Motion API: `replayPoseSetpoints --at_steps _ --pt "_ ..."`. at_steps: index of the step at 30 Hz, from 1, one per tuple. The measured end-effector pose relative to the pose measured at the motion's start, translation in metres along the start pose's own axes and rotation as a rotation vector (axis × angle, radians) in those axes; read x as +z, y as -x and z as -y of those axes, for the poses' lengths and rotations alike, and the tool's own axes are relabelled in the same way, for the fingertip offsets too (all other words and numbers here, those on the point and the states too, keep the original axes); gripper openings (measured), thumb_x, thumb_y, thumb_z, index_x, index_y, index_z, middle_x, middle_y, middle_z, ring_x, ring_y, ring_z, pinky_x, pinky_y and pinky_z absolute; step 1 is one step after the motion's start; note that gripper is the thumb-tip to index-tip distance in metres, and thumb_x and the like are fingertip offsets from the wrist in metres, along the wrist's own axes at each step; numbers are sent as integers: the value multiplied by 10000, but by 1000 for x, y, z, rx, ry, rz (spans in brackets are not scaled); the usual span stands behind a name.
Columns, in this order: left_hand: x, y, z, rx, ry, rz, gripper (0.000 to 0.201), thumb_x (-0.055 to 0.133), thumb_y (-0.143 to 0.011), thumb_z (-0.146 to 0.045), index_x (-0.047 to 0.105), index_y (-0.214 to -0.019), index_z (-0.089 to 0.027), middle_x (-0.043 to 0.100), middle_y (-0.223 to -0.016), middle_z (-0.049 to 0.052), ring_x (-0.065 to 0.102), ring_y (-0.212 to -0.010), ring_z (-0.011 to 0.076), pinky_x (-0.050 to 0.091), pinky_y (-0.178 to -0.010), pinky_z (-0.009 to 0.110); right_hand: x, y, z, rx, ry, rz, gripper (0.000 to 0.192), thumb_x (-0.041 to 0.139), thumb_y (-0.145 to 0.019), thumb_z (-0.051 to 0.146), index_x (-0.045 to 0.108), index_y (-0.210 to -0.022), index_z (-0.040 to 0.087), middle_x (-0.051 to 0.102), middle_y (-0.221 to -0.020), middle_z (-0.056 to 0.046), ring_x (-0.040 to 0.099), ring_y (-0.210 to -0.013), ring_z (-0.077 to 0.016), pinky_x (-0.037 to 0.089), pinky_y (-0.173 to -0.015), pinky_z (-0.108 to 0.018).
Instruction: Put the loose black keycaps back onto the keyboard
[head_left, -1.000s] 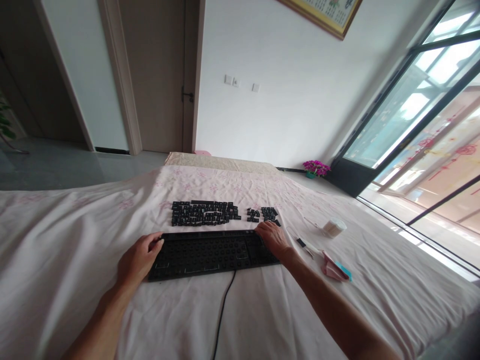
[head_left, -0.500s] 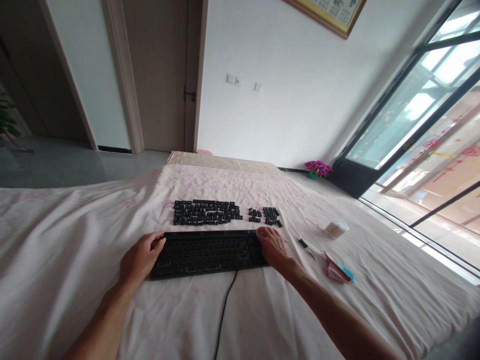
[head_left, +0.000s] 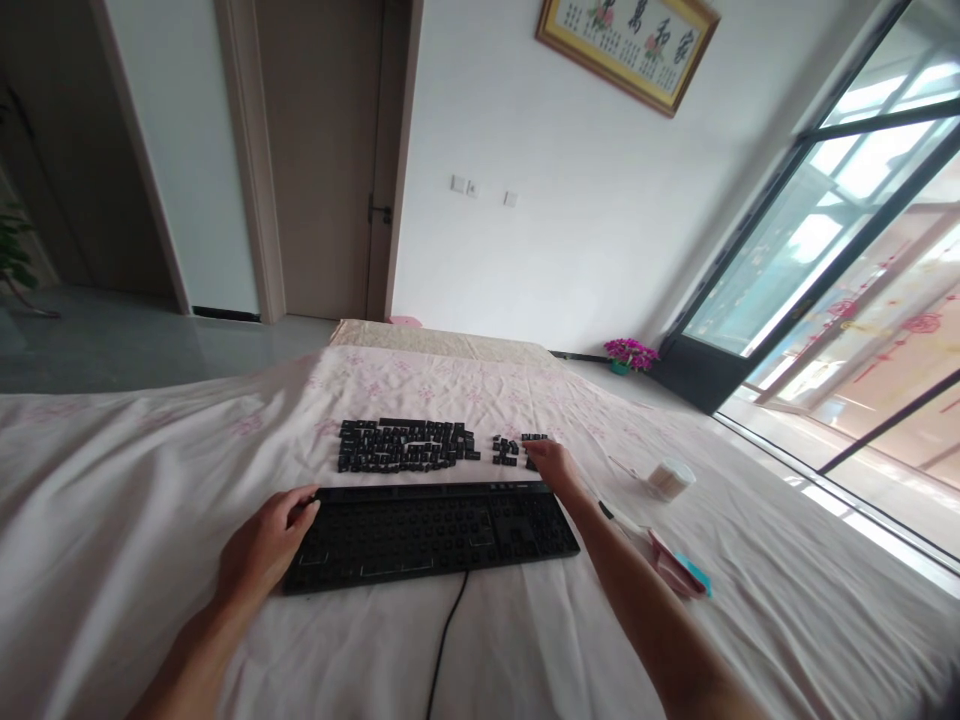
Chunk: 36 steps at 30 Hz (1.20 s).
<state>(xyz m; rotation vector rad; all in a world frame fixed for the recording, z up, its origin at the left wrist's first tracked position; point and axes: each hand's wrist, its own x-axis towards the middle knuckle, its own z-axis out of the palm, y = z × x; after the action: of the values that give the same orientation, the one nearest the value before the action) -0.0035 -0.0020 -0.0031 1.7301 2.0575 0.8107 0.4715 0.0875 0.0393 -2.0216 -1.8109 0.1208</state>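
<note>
A black keyboard [head_left: 431, 535] with its keycaps removed lies on a pale pink sheet, its cable trailing toward me. My left hand [head_left: 262, 545] rests on the keyboard's left end, fingers curled over the edge. Loose black keycaps [head_left: 405, 445] are laid out in rows beyond the keyboard, with a smaller group [head_left: 514, 450] to their right. My right hand [head_left: 551, 462] reaches past the keyboard's far right corner onto that smaller group; its fingertips touch the keycaps, and I cannot tell whether it grips one.
The pink sheet [head_left: 112, 520] covers a wide surface. To the right lie a round tub of cotton swabs [head_left: 670, 478], a small dark tool [head_left: 607, 512] and pink and teal packets [head_left: 679, 570]. A flower pot [head_left: 628, 355] stands by the sliding glass door.
My right hand has left the keyboard's right end and moved forward onto the small group of keycaps. The left hand stays at the keyboard's left end. The camera has tilted up slightly.
</note>
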Motion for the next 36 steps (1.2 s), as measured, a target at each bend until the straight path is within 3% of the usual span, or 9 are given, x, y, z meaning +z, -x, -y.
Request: replayPoseSetpoints --at_steps 13,18,22,25,27,29,31,33,36 --pt "2 -2 2 4 24 -10 380 429 -870 -438 647 -1150 -302 671 -1214 -13 647 -1020 185 465 -804 246 25 -66 52 -6 261 107 231 646 -792 369 768 -958 265 731 -1004 -87 551 -1125 -258 395 -903 -319" --pt "0 -1 0 9 38 -4 374 428 -877 -428 640 -1158 -301 670 -1217 -13 644 -1032 187 468 -810 254 29 -70 63 -52 262 129 149 714 -714 280 780 -841 240 737 -943 -106 550 -1123 -272 350 -964 -359" --pt "0 0 1 19 55 -2 369 435 -885 -411 633 -1169 -283 665 -1227 10 634 -1050 200 466 -843 274 22 -62 72 -88 167 107 216 677 -707 186 772 -894 236 733 -1004 -89 583 -1094 -253 383 -939 -341" --pt "-3 2 -3 29 60 -2 358 431 -896 -389 628 -1171 -270 663 -1215 20 621 -1066 201 464 -857 286 16 -45 85 -111 35 88 279 627 -762 235 745 -1014 243 734 -1014 -56 641 -978 -217 452 -838 -308" --pt "-7 6 -13 59 65 -75 360 430 -902 -367 621 -1180 -241 655 -1202 49 617 -1052 207 464 -867 307 14 -22 99 -142 -141 102 306 604 -794 304 722 -1070 242 743 -942 -21 664 -855 -173 483 -761 -275" --pt "-9 12 -29 151 95 -216 362 453 -900 -363 619 -1187 -220 634 -1203 79 598 -1053 219 447 -912 334 15 10 118 -140 -692 150 342 677 -733 323 727 -1038 176 740 -850 -40 657 -741 -174 503 -702 -296" --pt "-8 22 -50 245 263 -264 344 477 -897 -370 634 -1159 -212 633 -1168 87 596 -1029 207 457 -902 319 15 47 139 -112 -1047 202 367 753 -667 334 733 -1000 182 730 -799 -23 639 -680 -148 505 -681 -291" --pt "-4 34 -72 274 505 -165 347 494 -895 -389 637 -1155 -209 643 -1122 84 620 -929 183 486 -838 303 13 82 159 -54 -1229 265 354 791 -633 328 741 -954 186 718 -745 -11 629 -642 -131 508 -659 -278" --pt "4 54 -100 183 834 100 430 568 -853 -431 616 -1209 -195 669 -1050 86 639 -795 166 510 -693 276 10 118 183 18 -1381 326 370 830 -585 320 747 -920 188 713 -730 -8 625 -603 -122 522 -624 -272"
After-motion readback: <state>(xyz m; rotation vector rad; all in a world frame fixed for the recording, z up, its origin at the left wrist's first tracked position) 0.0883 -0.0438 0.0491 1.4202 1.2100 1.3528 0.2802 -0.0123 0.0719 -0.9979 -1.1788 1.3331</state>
